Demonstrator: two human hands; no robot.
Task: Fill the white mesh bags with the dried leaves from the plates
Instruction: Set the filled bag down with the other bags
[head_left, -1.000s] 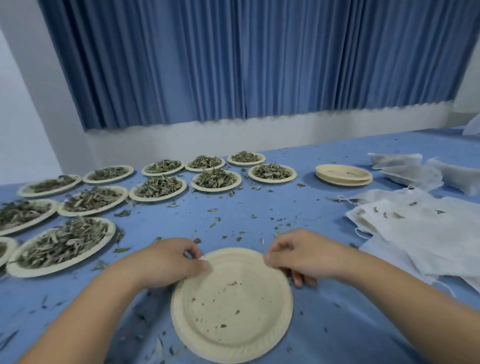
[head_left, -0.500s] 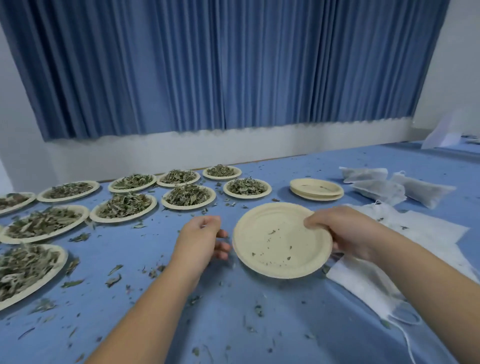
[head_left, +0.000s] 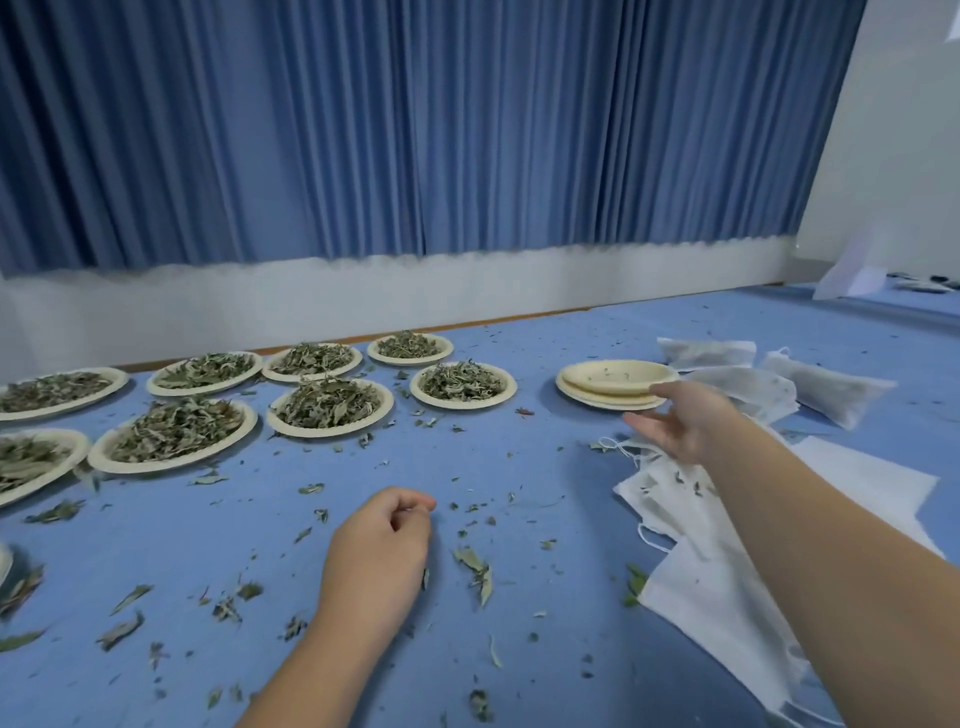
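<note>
1. Right hand (head_left: 675, 423): stretched to the far right, fingers straight and spread, gripping nothing. Half a second back it pinched an empty plate by the rim above the middle of the desk; that plate has since left it. The fingertips lie at the right rim of the stack, but real contact cannot be told.

2. Stack of empty plates (head_left: 597, 375): far, right of centre on the desk (head_left: 519, 649). It has gained the plate that was being carried, and the top one is speckled with a few crumbs.

3. Left hand (head_left: 379, 551): near centre, low over the desk, fingers loosely curled, holding nothing. Earlier it hovered farther out, just beside the carried plate.

4. Filled plates (head_left: 332, 430): eight in plain view, in two rows running from far centre to the left edge. Each is heaped with dried leaves (head_left: 327, 402). Their arrangement is unchanged.

5. Empty mesh bags (head_left: 857, 483): a flat white pile at the near right, partly under the right forearm. Drawstrings trail off it and a few leaf bits lie on top.

6. Filled mesh bags (head_left: 831, 392): three, plump, lying at the far right just beyond the stack.

7. Leaf scraps (head_left: 478, 569): strewn over the blue desk, with many around the left hand.

8. Curtain (head_left: 415, 130): blue and pleated, behind the desk's far edge, above a white band of wall.
</note>
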